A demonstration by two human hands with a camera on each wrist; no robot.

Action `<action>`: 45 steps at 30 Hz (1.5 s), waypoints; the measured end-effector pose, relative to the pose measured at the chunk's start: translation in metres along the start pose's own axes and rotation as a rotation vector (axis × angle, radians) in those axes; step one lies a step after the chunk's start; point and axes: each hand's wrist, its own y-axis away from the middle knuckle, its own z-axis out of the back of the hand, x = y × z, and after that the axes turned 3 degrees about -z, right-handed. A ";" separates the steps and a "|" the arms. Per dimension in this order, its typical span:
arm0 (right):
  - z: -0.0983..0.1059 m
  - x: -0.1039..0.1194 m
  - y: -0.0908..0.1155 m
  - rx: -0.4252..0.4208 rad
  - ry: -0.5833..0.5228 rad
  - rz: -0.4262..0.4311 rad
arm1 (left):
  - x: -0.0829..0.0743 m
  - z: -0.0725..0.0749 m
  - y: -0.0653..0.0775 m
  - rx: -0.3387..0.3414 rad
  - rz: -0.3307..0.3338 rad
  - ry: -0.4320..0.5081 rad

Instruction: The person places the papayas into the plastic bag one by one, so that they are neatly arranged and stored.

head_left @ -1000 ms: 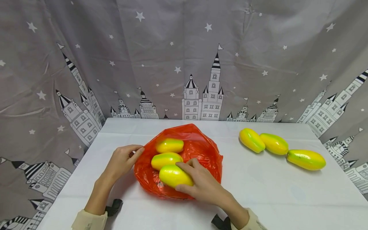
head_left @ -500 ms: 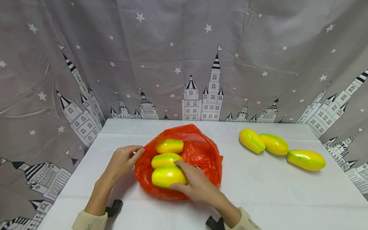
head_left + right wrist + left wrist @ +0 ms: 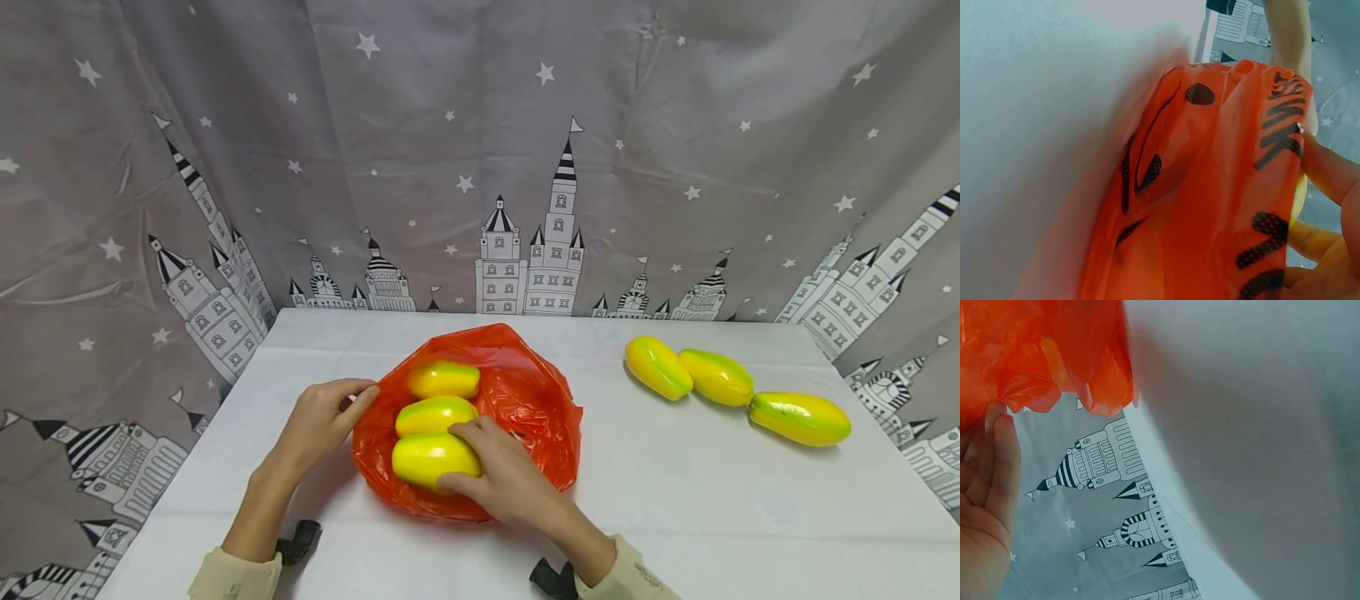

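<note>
A red plastic bag [image 3: 528, 412] lies with its mouth spread wide on the white table. Inside, three yellow-green papayas lie one in front of another: a far one [image 3: 444, 379], a middle one [image 3: 435, 415] and the nearest papaya [image 3: 427, 458]. My right hand [image 3: 513, 479] grips that nearest one by its right end, thumb in front and fingers behind. At the bag's left rim my left hand [image 3: 322, 421] pinches the plastic between thumb and fingers. Black print shows on the bag's outer side [image 3: 1204, 187] in the right wrist view, partly hiding the fruit.
Three more papayas, a left one [image 3: 657, 367], a middle one [image 3: 716, 377] and a right one [image 3: 800, 418], lie in a slanting row on the right of the table [image 3: 712, 517]. Behind the table hangs a grey curtain [image 3: 420, 108] printed with castles and stars.
My right hand has moved left with the nearest papaya, bringing it into line in front of the middle one. The left hand stays at the bag's rim.
</note>
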 end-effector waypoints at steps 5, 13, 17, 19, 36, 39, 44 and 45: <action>-0.004 0.002 -0.003 -0.023 -0.012 -0.022 | 0.000 0.000 0.000 0.000 -0.004 -0.007; -0.008 0.000 -0.007 -0.033 -0.023 -0.045 | -0.001 0.000 0.000 -0.003 0.000 -0.011; -0.011 -0.003 -0.009 -0.041 -0.010 -0.041 | -0.001 0.000 0.000 -0.002 0.001 -0.011; -0.012 -0.005 -0.010 -0.044 -0.018 -0.051 | -0.001 -0.001 0.000 -0.001 0.003 -0.010; -0.014 -0.010 -0.009 -0.027 0.004 -0.029 | -0.002 0.000 0.000 -0.006 -0.001 -0.011; -0.013 -0.009 -0.006 -0.014 0.011 -0.028 | -0.002 0.000 0.000 -0.010 -0.003 -0.015; -0.013 -0.008 -0.004 -0.012 0.018 -0.029 | -0.001 -0.001 0.000 -0.022 -0.012 -0.020; -0.013 -0.007 -0.003 -0.015 0.021 -0.025 | -0.001 -0.001 0.000 -0.026 -0.017 -0.021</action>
